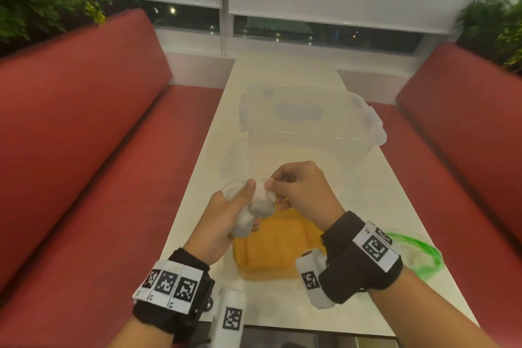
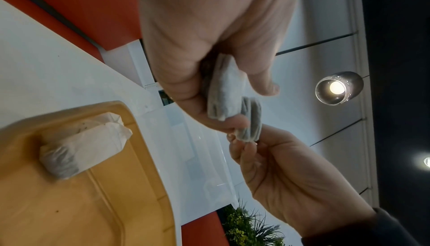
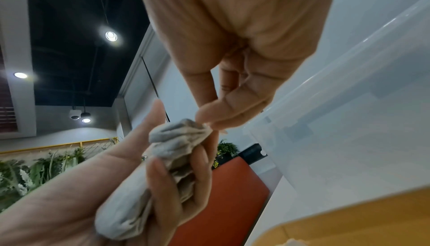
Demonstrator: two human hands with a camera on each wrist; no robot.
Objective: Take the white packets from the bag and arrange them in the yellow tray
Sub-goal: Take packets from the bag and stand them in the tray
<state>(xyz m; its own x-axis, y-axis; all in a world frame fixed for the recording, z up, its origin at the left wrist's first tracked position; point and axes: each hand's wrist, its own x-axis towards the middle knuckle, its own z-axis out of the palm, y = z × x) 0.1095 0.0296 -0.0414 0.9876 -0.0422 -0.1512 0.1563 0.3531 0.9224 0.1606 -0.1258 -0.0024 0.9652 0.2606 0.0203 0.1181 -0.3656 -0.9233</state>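
Note:
My left hand [image 1: 248, 202] grips a bunch of white packets [image 1: 254, 212] together with a crumpled clear bag [image 1: 234, 188], held above the far end of the yellow tray [image 1: 271, 257]. My right hand [image 1: 270, 181] pinches the top corner of the uppermost packet [image 3: 179, 136] between thumb and forefinger. In the left wrist view the right hand [image 2: 246, 142] pinches one packet [image 2: 251, 121] that sticks out past the others [image 2: 224, 91]. Two white packets [image 2: 86, 145] lie side by side in the tray [image 2: 58, 204].
A clear plastic box with a lid [image 1: 310, 127] stands on the white table [image 1: 395, 206] just beyond the tray. A green-edged plastic bag [image 1: 418, 251] lies at the right. Red benches [image 1: 84, 150] flank the narrow table on both sides.

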